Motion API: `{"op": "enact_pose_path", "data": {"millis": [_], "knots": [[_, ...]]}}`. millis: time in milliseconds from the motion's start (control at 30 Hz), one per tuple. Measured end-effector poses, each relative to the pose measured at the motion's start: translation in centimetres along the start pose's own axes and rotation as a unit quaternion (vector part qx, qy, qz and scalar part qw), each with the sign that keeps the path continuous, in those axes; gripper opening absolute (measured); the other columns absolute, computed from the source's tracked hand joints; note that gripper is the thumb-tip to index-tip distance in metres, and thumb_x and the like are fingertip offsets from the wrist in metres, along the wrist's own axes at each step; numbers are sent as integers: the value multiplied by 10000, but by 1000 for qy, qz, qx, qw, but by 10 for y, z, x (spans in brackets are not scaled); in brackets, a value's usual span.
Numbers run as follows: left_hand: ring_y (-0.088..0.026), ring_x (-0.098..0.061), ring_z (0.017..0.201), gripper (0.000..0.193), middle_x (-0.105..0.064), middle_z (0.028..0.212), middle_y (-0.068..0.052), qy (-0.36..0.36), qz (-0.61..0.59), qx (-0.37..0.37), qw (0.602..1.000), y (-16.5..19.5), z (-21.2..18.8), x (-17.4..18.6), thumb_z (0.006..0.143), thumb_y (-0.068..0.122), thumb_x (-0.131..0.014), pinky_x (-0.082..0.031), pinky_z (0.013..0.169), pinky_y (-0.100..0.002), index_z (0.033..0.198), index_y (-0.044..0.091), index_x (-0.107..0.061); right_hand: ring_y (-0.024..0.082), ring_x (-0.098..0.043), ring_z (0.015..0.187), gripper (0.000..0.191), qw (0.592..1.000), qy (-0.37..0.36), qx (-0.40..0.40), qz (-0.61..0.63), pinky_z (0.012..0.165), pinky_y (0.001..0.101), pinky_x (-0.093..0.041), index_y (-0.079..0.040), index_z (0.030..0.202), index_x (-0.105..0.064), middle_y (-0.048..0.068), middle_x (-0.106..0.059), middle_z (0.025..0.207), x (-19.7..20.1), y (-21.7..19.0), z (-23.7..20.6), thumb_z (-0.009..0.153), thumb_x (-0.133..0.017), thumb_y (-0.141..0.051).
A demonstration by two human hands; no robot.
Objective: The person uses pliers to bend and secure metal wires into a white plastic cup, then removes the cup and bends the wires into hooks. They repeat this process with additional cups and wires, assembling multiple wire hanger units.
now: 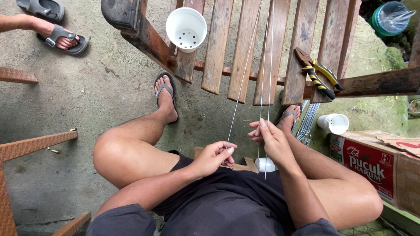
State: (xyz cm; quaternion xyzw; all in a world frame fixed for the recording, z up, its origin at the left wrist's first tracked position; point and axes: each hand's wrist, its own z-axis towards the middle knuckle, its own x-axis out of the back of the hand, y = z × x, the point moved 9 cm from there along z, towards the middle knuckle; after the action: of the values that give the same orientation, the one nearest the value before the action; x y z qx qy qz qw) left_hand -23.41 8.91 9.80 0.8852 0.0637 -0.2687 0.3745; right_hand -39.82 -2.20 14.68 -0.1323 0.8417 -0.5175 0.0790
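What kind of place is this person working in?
Probably a home yard or porch workspace: bare concrete floor, a weathered wooden slat bench holding pliers, and both hands pinching thin wires.

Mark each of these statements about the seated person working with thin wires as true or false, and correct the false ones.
1. The left hand pinches a thin grey metal wire. True.
2. The yellow-and-black-handled pliers are held in the right hand. False: they lie on the brown wooden slatted bench, untouched by either hand.
3. The white round plastic pot with holes in its bottom rests on the bench slats. True.
4. The right hand is empty. False: it grips thin wires that run up towards the bench.
5. The red cardboard box sits on the bench. False: it stands on the ground beside the person's right leg.
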Motion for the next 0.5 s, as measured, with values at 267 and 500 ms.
{"op": "enact_pose_path", "data": {"millis": [267,500], "knots": [[-123,-690,836,400,-710,945,-60,4,42,-23,999,16,5,3,1052,230,-589,-568,751,-251,1388,15,-555,142,-677,1007,397,999,16,-14,-24,855,287,-552,31,1247,-629,76,-679,1033,1,5,4,1098,-450,-291],[-107,-675,830,411,-699,960,-60,13,40,-38,998,23,4,6,1048,212,-579,-564,746,-250,1414,34,-518,121,-633,937,337,998,25,-25,55,780,247,-507,38,1080,-609,33,-711,1219,-4,6,-6,1106,-475,-270]]}}
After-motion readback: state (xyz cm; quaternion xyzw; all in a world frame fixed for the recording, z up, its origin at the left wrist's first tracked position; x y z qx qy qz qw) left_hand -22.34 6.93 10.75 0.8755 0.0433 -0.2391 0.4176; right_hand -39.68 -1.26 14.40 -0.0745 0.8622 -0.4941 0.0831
